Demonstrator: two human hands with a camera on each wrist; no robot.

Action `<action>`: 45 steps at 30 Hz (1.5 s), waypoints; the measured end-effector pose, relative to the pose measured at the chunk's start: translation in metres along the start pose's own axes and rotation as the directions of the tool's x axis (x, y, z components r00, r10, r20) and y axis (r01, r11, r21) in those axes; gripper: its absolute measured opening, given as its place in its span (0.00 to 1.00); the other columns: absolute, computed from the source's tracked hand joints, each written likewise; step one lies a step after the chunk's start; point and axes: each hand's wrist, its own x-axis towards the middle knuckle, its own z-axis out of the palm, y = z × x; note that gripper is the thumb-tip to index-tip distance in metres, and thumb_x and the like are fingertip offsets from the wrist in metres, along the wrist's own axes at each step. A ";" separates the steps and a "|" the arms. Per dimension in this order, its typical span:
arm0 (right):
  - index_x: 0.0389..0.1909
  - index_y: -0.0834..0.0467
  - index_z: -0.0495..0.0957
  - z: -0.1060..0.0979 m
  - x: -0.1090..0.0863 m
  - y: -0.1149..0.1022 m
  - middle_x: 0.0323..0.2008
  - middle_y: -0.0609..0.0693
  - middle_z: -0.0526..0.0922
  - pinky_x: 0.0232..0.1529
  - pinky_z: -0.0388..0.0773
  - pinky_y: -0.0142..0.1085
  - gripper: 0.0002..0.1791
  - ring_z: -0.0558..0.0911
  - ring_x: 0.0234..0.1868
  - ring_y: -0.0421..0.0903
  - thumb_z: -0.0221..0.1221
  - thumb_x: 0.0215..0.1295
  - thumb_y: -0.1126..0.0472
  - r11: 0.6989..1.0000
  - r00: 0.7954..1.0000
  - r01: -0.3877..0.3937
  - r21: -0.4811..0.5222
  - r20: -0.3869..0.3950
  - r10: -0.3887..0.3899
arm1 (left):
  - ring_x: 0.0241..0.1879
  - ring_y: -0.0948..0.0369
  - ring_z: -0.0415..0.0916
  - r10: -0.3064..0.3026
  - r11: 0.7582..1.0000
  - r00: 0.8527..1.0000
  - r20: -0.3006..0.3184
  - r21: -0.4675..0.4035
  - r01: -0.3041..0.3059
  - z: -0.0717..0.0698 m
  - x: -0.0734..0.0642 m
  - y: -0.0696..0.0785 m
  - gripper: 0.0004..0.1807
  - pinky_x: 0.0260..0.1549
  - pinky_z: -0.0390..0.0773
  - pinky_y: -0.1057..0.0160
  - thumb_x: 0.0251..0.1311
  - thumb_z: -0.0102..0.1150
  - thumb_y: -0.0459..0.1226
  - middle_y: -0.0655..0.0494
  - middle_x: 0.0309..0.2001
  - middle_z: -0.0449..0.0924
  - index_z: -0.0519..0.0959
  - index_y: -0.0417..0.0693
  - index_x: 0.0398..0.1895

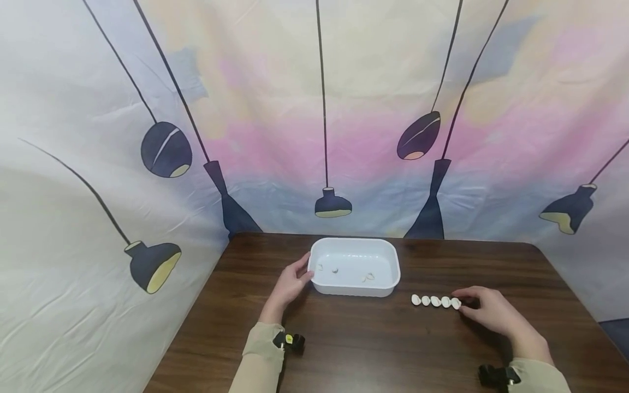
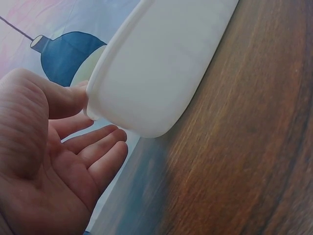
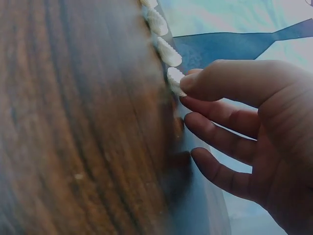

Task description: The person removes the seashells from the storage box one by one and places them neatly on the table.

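Note:
My left hand point(image 1: 290, 285) holds the left end of a white plastic tray point(image 1: 324, 288). In the left wrist view the thumb lies on the rim of the tray point(image 2: 142, 93), while the other fingers spread loosely below it. Several small white seashells point(image 1: 435, 301) lie in a row on the table, right of the tray. At the right end of that row, my right hand point(image 1: 496, 312) pinches the last seashell point(image 3: 175, 81) between thumb and index finger. Its remaining fingers are bent and hold nothing.
A dark brown wooden table point(image 1: 383, 344) carries everything. Inside the tray are a few small pale bits point(image 1: 335, 270), too small to identify. Behind the table hangs a cloth backdrop point(image 1: 275, 136) printed with lamps.

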 end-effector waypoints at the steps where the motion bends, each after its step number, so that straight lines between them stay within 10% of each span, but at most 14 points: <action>1: 0.53 0.60 0.88 -0.002 0.000 0.000 0.48 0.53 0.89 0.49 0.84 0.58 0.15 0.86 0.48 0.55 0.71 0.66 0.65 1.000 1.000 -0.001 -0.003 -0.013 0.001 | 0.77 0.46 0.67 0.003 1.000 1.000 0.001 -0.002 -0.003 0.001 0.001 0.000 0.32 0.72 0.70 0.48 0.78 0.57 0.33 0.46 0.81 0.64 0.65 0.44 0.83; 16: 0.53 0.56 0.90 0.012 0.039 -0.077 0.50 0.48 0.91 0.46 0.85 0.38 0.11 0.87 0.46 0.40 0.69 0.72 0.63 0.958 0.936 0.225 0.178 -0.312 -0.162 | 0.77 0.46 0.66 -0.013 1.000 1.000 -0.009 0.020 0.013 -0.001 -0.002 -0.005 0.33 0.73 0.69 0.47 0.79 0.58 0.35 0.47 0.81 0.63 0.64 0.46 0.83; 23: 0.52 0.60 0.90 0.052 0.093 -0.147 0.48 0.51 0.91 0.48 0.87 0.38 0.11 0.88 0.47 0.45 0.68 0.72 0.64 0.867 0.954 0.299 0.398 -0.150 -0.261 | 0.77 0.45 0.67 0.005 1.000 1.000 -0.025 0.029 -0.004 -0.007 -0.007 -0.009 0.32 0.72 0.69 0.46 0.78 0.59 0.34 0.45 0.80 0.65 0.65 0.44 0.82; 30: 0.52 0.57 0.90 0.083 0.133 -0.175 0.48 0.47 0.91 0.57 0.84 0.47 0.11 0.87 0.51 0.47 0.67 0.73 0.61 0.890 0.970 0.205 0.406 0.037 -0.240 | 0.77 0.45 0.66 0.034 0.999 0.999 -0.008 0.011 -0.034 0.000 0.001 -0.007 0.32 0.73 0.68 0.47 0.78 0.59 0.33 0.44 0.80 0.64 0.65 0.42 0.82; 45: 0.48 0.58 0.91 0.127 0.185 -0.210 0.43 0.48 0.91 0.58 0.83 0.46 0.10 0.85 0.48 0.46 0.68 0.69 0.68 0.923 0.975 0.185 0.337 0.058 -0.217 | 0.76 0.44 0.68 0.053 0.997 0.999 -0.007 0.048 -0.052 -0.001 -0.001 -0.009 0.32 0.74 0.67 0.42 0.78 0.58 0.34 0.42 0.78 0.67 0.67 0.44 0.82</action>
